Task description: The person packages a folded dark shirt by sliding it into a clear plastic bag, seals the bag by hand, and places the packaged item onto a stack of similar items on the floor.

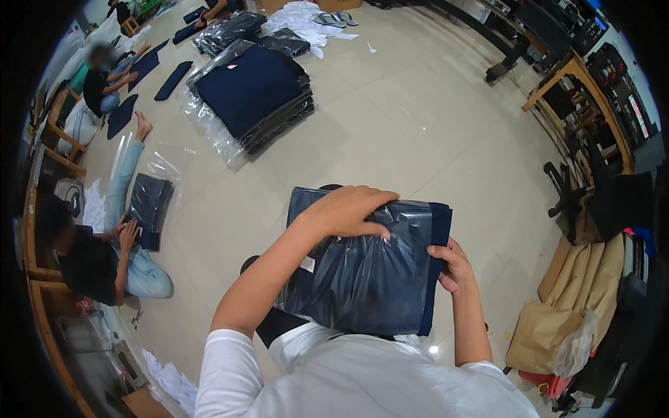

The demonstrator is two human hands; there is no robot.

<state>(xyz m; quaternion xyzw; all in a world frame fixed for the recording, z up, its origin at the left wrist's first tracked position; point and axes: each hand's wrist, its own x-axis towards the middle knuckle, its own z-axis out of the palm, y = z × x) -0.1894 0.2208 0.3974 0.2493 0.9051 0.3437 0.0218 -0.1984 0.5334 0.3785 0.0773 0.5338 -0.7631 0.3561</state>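
Observation:
A folded navy garment in a clear plastic bag (366, 282) lies across my lap, its right edge sticking out of the bag as a bare navy strip (440, 235). My left hand (355, 211) rests flat over the upper part of the bag, fingers spread and pointing right. At the right edge my right hand (453, 264) pinches the navy cloth, thumb on top and fingers beneath. A small white label (308, 264) shows near the left side, under my left forearm.
A tall stack of bagged navy garments (251, 94) stands on the tiled floor ahead. Co-workers sit on the left, one with hands on a bagged garment (150, 204). White cloths (298, 23) and slippers lie beyond the stack. Brown paper packages (554, 329) and a wheeled chair base (567, 196) are at right.

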